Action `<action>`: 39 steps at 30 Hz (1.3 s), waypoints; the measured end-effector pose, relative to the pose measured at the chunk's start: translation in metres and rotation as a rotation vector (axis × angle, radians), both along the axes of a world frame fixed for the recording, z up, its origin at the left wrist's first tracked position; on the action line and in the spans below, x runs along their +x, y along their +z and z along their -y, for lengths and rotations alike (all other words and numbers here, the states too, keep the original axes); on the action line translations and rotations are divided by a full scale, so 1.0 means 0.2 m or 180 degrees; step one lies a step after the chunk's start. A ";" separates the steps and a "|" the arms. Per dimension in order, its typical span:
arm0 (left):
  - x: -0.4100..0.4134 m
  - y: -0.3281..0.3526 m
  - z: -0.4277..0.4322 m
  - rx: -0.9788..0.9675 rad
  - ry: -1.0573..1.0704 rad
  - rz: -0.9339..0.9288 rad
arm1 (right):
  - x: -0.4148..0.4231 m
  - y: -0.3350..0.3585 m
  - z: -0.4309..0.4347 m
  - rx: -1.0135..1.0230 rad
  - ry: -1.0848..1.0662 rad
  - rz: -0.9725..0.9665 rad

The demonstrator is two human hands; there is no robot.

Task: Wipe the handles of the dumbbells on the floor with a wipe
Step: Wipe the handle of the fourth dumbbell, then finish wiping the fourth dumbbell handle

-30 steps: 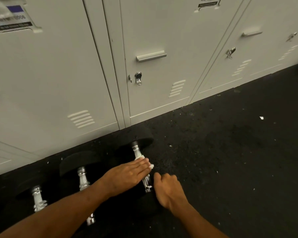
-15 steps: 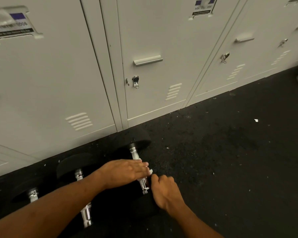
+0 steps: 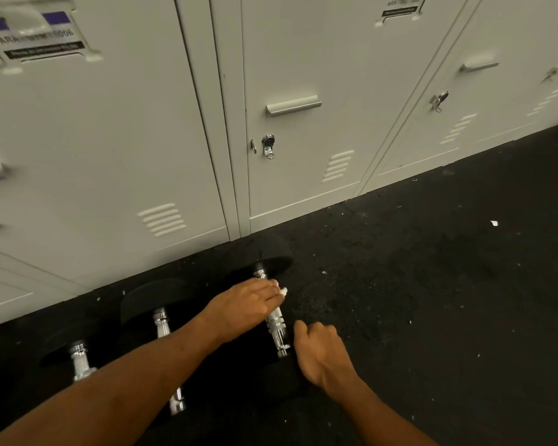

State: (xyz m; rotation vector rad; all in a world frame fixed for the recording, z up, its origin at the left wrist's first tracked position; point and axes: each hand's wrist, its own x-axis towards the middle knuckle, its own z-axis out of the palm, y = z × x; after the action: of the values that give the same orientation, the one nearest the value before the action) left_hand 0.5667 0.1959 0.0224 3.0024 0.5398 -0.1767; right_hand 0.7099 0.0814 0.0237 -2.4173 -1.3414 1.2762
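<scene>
Three dumbbells are laid side by side on the dark floor [image 3: 432, 300], close against the lockers [image 3: 303, 172]. The right-most dumbbell [image 3: 273, 313] is the one being worked.

The left hand [image 3: 248, 309] is laid across the upper part of its chrome handle [image 3: 277, 329], grip closed around the wipe [image 3: 283, 290]; only a small white corner is seen past the fingertips. The right hand [image 3: 319, 352] is set beside the near end of the handle, fingers curled loosely; whether anything is pinched cannot be told, and contact with the near weight is likely but not certain.

Risks judged from here:
- The dumbbell could be rolled sideways if the stroke is pushed hard while the right hand is only resting.
- The lower, ribbed stretch of handle lies bare; it may be skipped if strokes are kept short.
- The wipe is bunched small and could slip out from under the fingers, leaving skin on metal.
- The middle dumbbell [image 3: 166, 349] and left dumbbell [image 3: 79, 358] lie under the forearm; their handles may be overlooked.
</scene>
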 end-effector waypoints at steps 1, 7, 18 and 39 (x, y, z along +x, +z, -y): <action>-0.01 0.00 0.02 0.0052 -0.0098 0.0057 | 0.00 0.00 0.00 -0.0016 0.0011 0.0018; -0.04 -0.04 0.18 -0.0169 -0.0654 0.0431 | -0.01 0.04 -0.01 -0.0136 0.0222 0.0143; -0.21 0.34 0.13 0.0041 -0.0753 0.0326 | -0.01 0.29 -0.04 0.0105 0.1284 0.0772; -1.97 2.14 0.75 0.2539 0.2272 0.0868 | -1.68 2.12 -0.19 0.3507 0.2494 0.0727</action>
State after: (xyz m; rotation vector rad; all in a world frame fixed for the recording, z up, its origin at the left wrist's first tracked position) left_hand 0.1729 0.0468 0.4497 3.1243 1.9515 0.6229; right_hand 0.3732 0.1199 0.4479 -1.2958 -2.3104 0.0930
